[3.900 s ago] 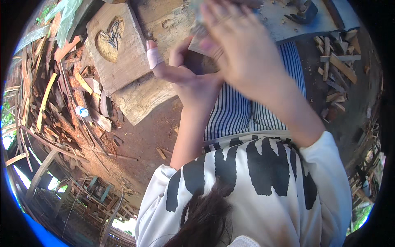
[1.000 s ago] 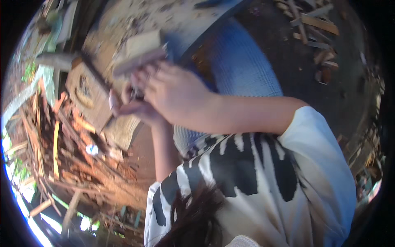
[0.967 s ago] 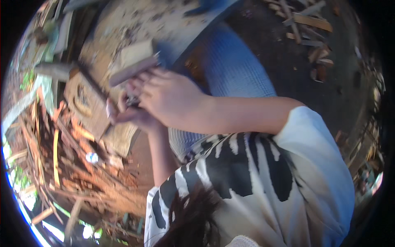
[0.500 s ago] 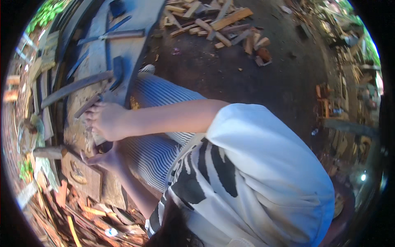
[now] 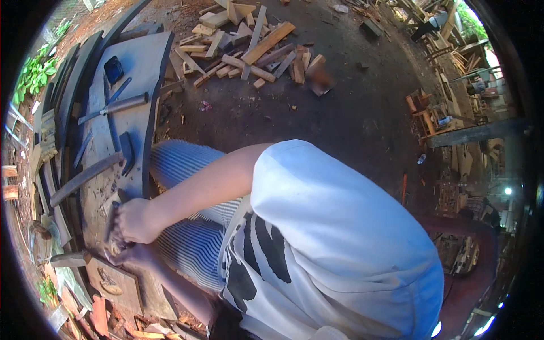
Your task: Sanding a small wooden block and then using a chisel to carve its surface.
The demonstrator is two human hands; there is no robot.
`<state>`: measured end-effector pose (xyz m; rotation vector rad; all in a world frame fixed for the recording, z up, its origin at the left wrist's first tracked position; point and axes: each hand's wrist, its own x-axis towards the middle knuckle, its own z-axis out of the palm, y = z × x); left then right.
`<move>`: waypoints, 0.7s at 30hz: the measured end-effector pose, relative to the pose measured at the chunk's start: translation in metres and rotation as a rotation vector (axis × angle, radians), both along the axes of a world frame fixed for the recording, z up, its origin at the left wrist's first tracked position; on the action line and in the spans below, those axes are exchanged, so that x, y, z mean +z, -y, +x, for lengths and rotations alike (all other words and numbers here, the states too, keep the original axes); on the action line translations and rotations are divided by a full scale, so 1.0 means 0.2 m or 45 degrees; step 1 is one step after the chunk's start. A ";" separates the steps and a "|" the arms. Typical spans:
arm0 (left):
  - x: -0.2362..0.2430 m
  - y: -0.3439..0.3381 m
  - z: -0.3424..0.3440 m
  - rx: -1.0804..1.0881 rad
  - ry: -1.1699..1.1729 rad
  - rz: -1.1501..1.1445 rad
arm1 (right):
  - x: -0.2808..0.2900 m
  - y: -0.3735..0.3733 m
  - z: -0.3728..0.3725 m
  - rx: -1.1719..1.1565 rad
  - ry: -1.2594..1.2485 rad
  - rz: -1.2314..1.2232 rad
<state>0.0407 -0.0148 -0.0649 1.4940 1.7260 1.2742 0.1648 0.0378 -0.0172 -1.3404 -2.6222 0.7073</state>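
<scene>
My right hand [image 5: 136, 220] is closed on a dark wooden block [image 5: 111, 215] over the worn workbench [image 5: 102, 195] at left. My left hand [image 5: 131, 256] is just below it, one finger stretched out, the others curled round something that my right hand mostly hides. Beside my left hand lie a short dark wooden piece [image 5: 68, 260] and a board with a carved hollow [image 5: 122, 297]. Farther along the bench are a curved wooden stick [image 5: 85, 179], an angled dark tool [image 5: 127, 154], a tool with a cylindrical handle [image 5: 126, 103] and a small dark tray [image 5: 113, 69].
A heap of wood offcuts [image 5: 266, 51] lies on the dirt floor [image 5: 294, 119] beyond my knees. Long planks [image 5: 62, 102] line the bench's far side, with splintered scraps [image 5: 99, 314] below. A beam [image 5: 470, 133] crosses at right. A distant person [image 5: 436, 22] is among timber at upper right.
The view has swung to the right, so bench and hands now appear farther left and the offcut heap higher up. My hands stay together, the right having moved down closer to the left.
</scene>
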 end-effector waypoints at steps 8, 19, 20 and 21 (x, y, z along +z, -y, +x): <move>-0.13 -0.07 -0.17 -0.028 0.767 -0.027 | -0.19 0.10 -0.09 0.011 -0.264 0.373; -0.25 -0.10 -0.19 0.009 0.073 0.150 | 0.03 0.13 -0.02 -0.027 -0.289 -0.160; -0.21 -0.10 -0.13 -0.009 0.120 0.187 | 0.07 0.09 0.03 -0.025 -0.350 -0.281; -0.18 -0.09 -0.10 -0.018 0.157 0.221 | 0.07 0.05 0.05 -0.012 -0.411 -0.411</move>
